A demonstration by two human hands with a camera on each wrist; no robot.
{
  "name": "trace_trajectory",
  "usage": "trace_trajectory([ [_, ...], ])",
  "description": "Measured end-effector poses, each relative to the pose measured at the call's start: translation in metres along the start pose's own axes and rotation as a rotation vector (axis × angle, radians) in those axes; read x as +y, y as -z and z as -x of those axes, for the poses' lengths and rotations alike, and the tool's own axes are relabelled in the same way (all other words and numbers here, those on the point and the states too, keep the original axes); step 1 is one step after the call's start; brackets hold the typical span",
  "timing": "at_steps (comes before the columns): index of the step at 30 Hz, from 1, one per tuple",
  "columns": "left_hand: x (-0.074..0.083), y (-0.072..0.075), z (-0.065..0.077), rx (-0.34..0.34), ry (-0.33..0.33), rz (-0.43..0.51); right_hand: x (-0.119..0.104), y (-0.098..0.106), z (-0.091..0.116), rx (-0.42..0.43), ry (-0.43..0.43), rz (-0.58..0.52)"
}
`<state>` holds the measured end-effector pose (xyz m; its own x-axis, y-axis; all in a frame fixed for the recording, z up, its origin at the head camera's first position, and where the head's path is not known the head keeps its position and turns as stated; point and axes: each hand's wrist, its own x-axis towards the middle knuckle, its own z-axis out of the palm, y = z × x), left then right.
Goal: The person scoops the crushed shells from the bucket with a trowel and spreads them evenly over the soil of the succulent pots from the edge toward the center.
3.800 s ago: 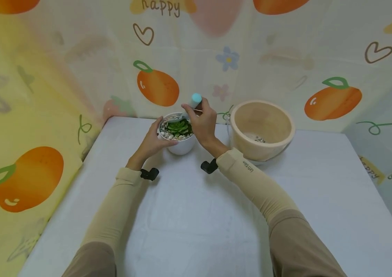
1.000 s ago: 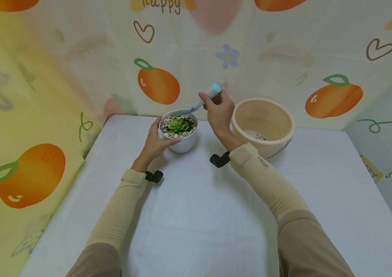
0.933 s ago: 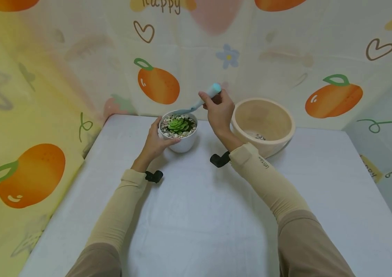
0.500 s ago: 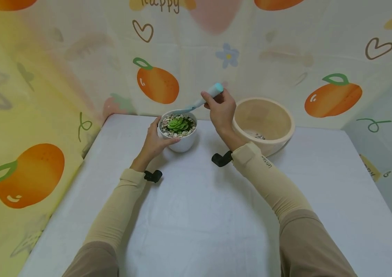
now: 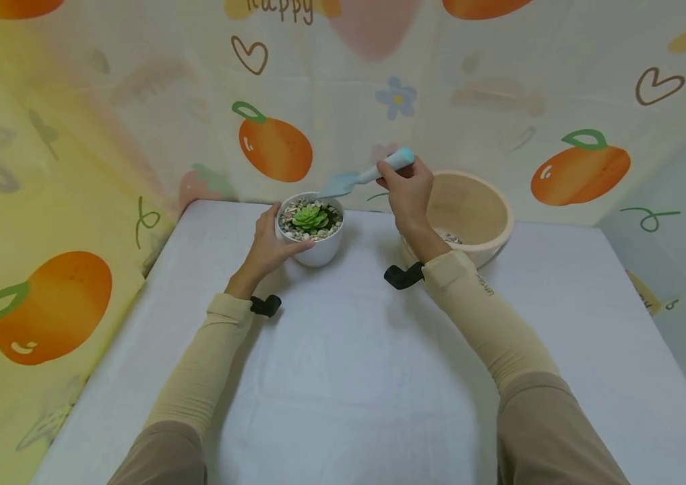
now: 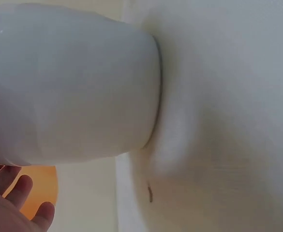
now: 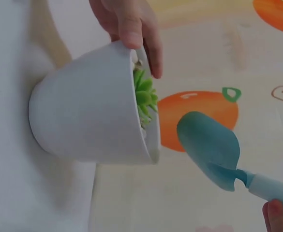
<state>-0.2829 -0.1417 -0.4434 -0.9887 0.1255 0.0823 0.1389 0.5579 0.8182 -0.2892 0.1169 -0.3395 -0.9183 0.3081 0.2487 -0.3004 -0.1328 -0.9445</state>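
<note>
A white flowerpot [image 5: 317,254] stands upright on the table, with a green succulent [image 5: 310,217] set among pale pebbles [image 7: 136,59]. My left hand [image 5: 266,244] grips its left side, thumb along the front of the rim and fingers round the back. To the right, my right hand [image 5: 408,195] holds a light blue garden trowel [image 5: 370,176] by its handle. The blade [image 7: 209,147] tilts down toward the pot and hangs just off its rim in the right wrist view. From the left wrist camera, the pot's smooth wall [image 6: 73,87] fills much of the view.
A large beige planter [image 5: 494,244] stands at the back right, partly behind my right hand, with a few pebbles [image 5: 452,238] on its floor. The white table [image 5: 355,377] ends against a patterned cloth backdrop [image 5: 343,101]. A small brown speck [image 6: 150,192] lies near the pot.
The trowel has come up out of the pot and moved right with my right hand, its blade now above the rim. My left hand keeps its hold on the flowerpot.
</note>
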Motion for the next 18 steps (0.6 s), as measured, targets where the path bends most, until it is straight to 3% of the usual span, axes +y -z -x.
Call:
trace_trajectory([
  [10,0.014,0.005,-0.001,0.031,-0.093,-0.056,-0.019,0.029,-0.008,0.050,-0.013,-0.097],
  [18,0.033,0.005,-0.002,-0.010,-0.135,0.022,-0.033,0.052,-0.014,0.078,-0.047,-0.146],
])
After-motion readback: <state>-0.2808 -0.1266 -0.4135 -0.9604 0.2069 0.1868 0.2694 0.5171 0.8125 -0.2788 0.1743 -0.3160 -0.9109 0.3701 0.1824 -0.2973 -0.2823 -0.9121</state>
